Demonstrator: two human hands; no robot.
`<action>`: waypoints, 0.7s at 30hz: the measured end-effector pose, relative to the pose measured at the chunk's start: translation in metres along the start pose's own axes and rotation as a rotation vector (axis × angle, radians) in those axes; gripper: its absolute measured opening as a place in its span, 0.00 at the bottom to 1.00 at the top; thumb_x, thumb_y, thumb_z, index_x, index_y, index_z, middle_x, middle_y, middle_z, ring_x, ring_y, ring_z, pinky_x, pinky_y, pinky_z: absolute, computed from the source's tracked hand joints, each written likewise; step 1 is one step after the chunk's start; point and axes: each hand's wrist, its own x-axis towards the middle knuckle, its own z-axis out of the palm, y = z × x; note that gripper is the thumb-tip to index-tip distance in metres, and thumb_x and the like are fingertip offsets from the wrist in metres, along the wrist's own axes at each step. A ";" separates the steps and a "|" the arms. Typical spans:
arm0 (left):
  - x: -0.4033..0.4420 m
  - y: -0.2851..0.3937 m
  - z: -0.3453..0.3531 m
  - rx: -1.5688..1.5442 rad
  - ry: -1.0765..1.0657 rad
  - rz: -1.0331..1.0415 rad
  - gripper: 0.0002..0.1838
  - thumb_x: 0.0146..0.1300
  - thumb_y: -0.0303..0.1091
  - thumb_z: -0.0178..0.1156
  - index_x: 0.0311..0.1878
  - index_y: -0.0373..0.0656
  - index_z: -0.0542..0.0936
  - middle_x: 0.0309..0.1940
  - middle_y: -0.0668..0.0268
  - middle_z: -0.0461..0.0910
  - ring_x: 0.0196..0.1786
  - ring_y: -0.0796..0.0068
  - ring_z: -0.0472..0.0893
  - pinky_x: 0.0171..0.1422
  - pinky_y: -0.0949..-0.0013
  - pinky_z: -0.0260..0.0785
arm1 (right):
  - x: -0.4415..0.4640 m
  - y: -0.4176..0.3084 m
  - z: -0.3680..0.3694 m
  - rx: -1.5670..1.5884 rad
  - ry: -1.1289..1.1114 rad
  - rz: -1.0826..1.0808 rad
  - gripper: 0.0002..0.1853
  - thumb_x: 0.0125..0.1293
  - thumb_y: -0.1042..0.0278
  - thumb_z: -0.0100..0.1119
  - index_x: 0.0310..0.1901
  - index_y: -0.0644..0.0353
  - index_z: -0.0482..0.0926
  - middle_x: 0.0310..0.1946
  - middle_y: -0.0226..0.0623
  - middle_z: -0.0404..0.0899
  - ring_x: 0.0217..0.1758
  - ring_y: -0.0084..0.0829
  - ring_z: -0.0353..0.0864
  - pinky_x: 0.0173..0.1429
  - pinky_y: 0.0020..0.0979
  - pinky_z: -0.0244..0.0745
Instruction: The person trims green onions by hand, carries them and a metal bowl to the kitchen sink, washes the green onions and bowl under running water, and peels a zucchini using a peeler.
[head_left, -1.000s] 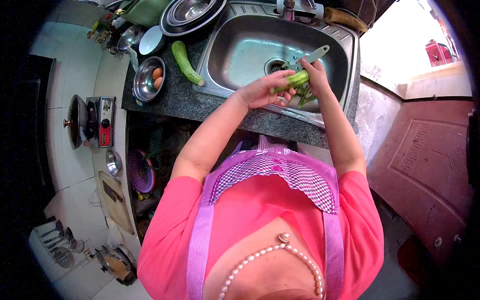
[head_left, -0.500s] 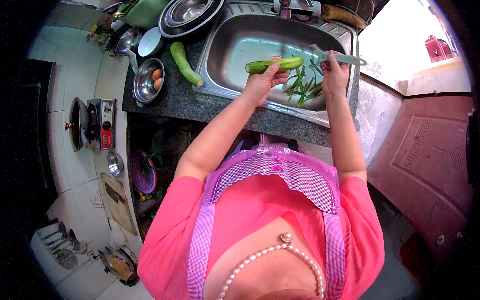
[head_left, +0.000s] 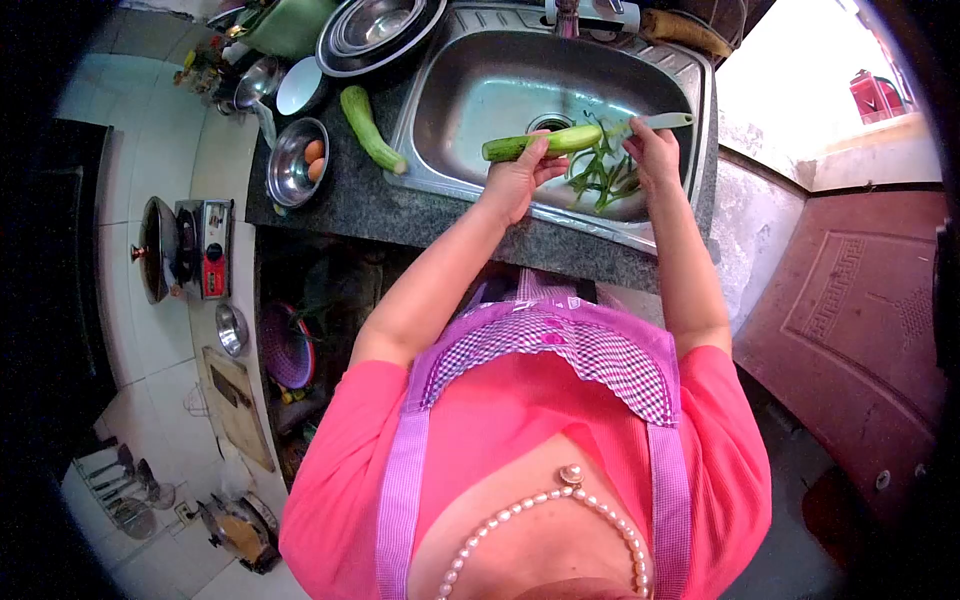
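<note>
My left hand [head_left: 515, 188] is closed around a long green gourd [head_left: 568, 140] and holds it nearly level over the steel sink [head_left: 470, 85]. Its right part is paler, with the skin off; the left end is darker green. In my right hand [head_left: 655, 158] is a pale peeler [head_left: 672, 120], its head at the gourd's right end. Whether the blade touches the flesh I cannot tell. Below, green peelings [head_left: 603, 180] lie in a heap in the basin, near the drain.
Left of the sink, a second gourd [head_left: 366, 130] lies on the dark stone counter [head_left: 400, 215]. Beside it stand a steel bowl [head_left: 285, 165] with eggs [head_left: 315, 160], a white bowl [head_left: 299, 86] and stacked basins [head_left: 340, 62]. The faucet [head_left: 567, 18] rises behind the sink.
The peeler has moved left and slightly down, bringing its head to the gourd's right end. My left hand and the gourd have shifted slightly left and down.
</note>
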 end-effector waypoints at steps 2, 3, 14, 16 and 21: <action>-0.004 0.008 0.001 0.004 -0.012 -0.005 0.21 0.60 0.39 0.56 0.51 0.36 0.69 0.41 0.57 0.75 0.40 0.66 0.78 0.48 0.67 0.73 | 0.013 0.015 -0.027 -0.145 -0.002 0.016 0.10 0.56 0.70 0.60 0.38 0.60 0.72 0.32 0.31 0.73 0.30 0.23 0.72 0.33 0.22 0.72; -0.003 0.013 0.002 0.005 -0.028 0.005 0.21 0.60 0.39 0.56 0.51 0.37 0.69 0.41 0.57 0.76 0.40 0.66 0.78 0.47 0.67 0.73 | 0.019 0.021 -0.036 -0.134 0.014 0.036 0.10 0.56 0.69 0.60 0.38 0.60 0.72 0.32 0.31 0.73 0.30 0.23 0.72 0.33 0.23 0.71; 0.012 0.003 -0.003 -0.185 0.067 -0.195 0.16 0.60 0.45 0.55 0.45 0.44 0.72 0.38 0.60 0.74 0.39 0.63 0.77 0.47 0.51 0.71 | -0.019 -0.008 0.000 -0.097 -0.090 -0.254 0.10 0.56 0.69 0.60 0.38 0.59 0.72 0.31 0.28 0.74 0.32 0.20 0.72 0.34 0.22 0.69; 0.015 0.002 -0.002 -0.308 0.047 -0.305 0.16 0.59 0.47 0.55 0.44 0.46 0.70 0.38 0.61 0.73 0.39 0.61 0.76 0.46 0.46 0.70 | -0.023 -0.004 0.002 -0.213 -0.126 -0.261 0.10 0.56 0.70 0.60 0.38 0.59 0.72 0.32 0.28 0.74 0.34 0.20 0.73 0.35 0.22 0.69; 0.008 0.007 0.009 -0.135 -0.090 -0.333 0.22 0.53 0.36 0.62 0.47 0.42 0.64 0.39 0.60 0.71 0.42 0.62 0.74 0.53 0.50 0.67 | -0.020 0.002 0.000 -0.173 -0.083 -0.281 0.11 0.55 0.70 0.60 0.38 0.61 0.72 0.32 0.32 0.75 0.33 0.22 0.74 0.34 0.24 0.71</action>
